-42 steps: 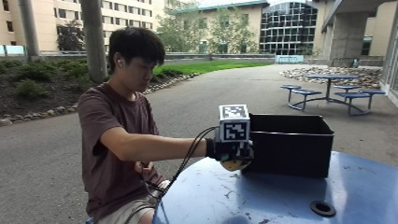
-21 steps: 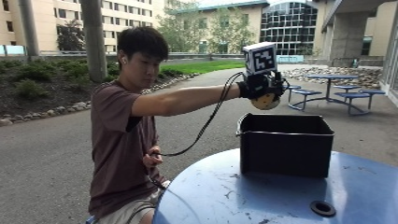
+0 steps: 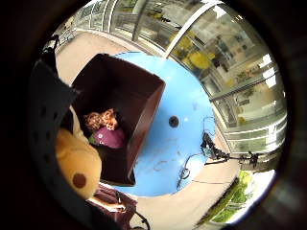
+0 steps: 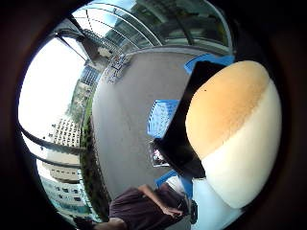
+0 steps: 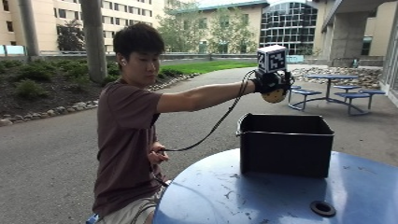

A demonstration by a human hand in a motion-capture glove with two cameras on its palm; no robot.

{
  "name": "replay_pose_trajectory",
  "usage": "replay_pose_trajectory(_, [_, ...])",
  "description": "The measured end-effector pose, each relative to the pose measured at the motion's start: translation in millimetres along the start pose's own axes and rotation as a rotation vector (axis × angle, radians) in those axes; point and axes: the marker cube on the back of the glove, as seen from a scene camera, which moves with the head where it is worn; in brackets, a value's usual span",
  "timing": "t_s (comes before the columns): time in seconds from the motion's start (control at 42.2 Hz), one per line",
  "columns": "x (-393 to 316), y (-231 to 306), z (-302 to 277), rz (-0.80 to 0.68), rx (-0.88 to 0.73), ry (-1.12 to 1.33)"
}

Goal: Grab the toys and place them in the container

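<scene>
Above blue table, hand grips round tan-and-cream plush toy.

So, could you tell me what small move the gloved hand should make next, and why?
Probably open the grip and let go. The right hand holds the yellow plush toy in the air above the open black container, where a purple toy and a spotted toy already lie.

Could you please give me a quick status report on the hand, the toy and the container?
Gloved right hand grips yellow plush toy, high above black container on blue table. Two toys already inside: spotted one, purple one. Nothing in the way.
</scene>
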Motion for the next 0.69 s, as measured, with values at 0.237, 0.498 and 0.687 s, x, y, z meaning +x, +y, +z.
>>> replay_pose_trajectory(0.237, [-10, -3, 34, 0.104, -0.334, 0.095])
replay_pose_trajectory(0.498, [-21, -4, 54, 0.079, -0.363, 0.123])
replay_pose_trajectory(0.687, [-8, -1, 54, 0.075, -0.339, 0.122])
